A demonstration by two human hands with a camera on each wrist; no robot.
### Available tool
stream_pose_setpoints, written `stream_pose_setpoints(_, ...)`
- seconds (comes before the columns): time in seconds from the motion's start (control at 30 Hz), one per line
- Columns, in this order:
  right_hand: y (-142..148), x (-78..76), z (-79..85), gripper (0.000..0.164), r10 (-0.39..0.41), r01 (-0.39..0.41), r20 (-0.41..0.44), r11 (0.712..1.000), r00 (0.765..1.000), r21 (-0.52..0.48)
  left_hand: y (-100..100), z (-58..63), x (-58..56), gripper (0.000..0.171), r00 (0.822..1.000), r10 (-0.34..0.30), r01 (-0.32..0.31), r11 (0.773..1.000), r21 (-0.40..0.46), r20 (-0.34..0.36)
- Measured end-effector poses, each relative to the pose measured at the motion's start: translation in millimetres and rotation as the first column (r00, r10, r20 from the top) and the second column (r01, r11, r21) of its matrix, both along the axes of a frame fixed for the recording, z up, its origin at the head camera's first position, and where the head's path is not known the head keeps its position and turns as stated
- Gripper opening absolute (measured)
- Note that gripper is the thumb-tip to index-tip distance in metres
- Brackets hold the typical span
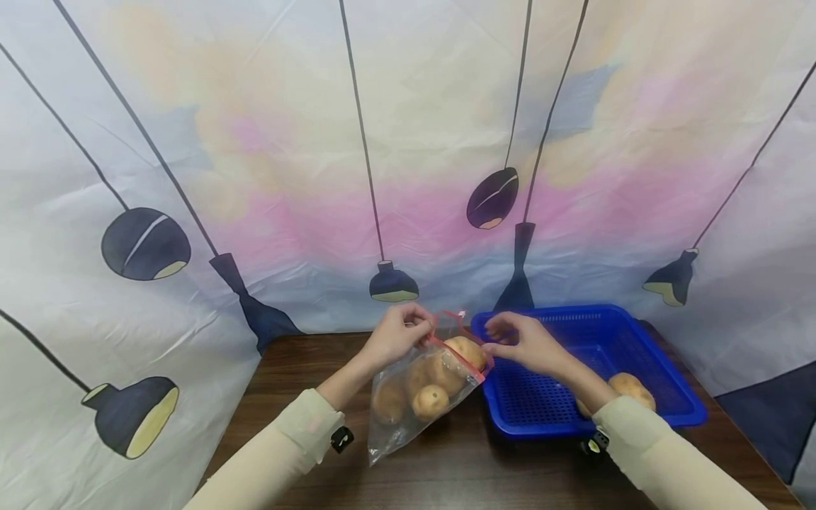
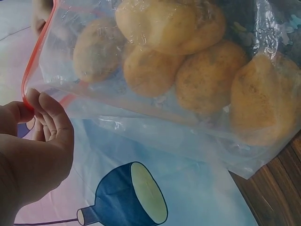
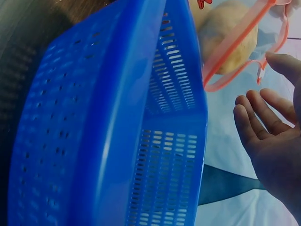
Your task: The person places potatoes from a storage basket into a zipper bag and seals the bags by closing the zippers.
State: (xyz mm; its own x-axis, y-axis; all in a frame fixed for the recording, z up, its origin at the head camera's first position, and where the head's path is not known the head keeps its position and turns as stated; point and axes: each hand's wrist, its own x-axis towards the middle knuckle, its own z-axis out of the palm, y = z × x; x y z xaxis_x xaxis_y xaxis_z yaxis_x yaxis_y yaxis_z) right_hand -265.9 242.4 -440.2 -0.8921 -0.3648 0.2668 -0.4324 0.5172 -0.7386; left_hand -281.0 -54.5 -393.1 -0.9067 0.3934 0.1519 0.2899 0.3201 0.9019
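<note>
A clear zip bag [image 1: 401,432] with a red-edged mouth holds several potatoes [image 1: 430,402], seen close up through the plastic in the left wrist view. My left hand [image 1: 398,333] pinches the red edge between thumb and fingertips, which shows plainly in the left wrist view too. On the other side of the mouth is my right hand [image 1: 532,343], its fingers loosely extended and holding nothing. Its thumb is by the red rim; whether they touch I cannot tell. One potato [image 3: 230,35] sits just inside the mouth.
A blue perforated basket [image 1: 663,361] stands on the dark wooden table [image 1: 287,375], right of the bag. Inside it a potato [image 1: 631,389] lies near the front right, partly behind my right forearm. A cloth backdrop [image 1: 287,177] printed with hanging lamps rises behind the table.
</note>
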Motion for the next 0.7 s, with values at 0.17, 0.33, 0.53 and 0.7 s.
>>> stream_pose_setpoints(0.17, 11.6, 2.5, 1.0, 0.042, -0.013, 0.013, 0.008, 1.000, 1.000, 0.022, -1.0, -0.9, 0.4, 0.009, 1.000, -0.002, 0.002, 1.000, 0.016, -0.001)
stream_pose_setpoints(0.33, 23.6, 5.9, 1.9, 0.043, -0.025, 0.024, 0.013, 0.999, 1.000, 0.046, -1.1, -3.2, 0.4, 0.009, 1.000, -0.009, 0.009, 1.000, 0.020, -0.004)
stream_pose_setpoints(0.53, 36.8, 12.8, -0.8, 0.043, -0.039, 0.039, 0.001, 0.996, 0.999, 0.085, -3.8, -1.5, 1.5, 0.013, 1.000, -0.012, 0.012, 1.000, 0.017, -0.002)
stream_pose_setpoints(0.7, 52.2, 21.8, -3.3, 0.039, -0.051, 0.053, -0.025, 0.993, 0.998, 0.103, -3.3, -2.0, 1.6, 0.014, 1.000, -0.019, 0.019, 1.000, 0.019, -0.010)
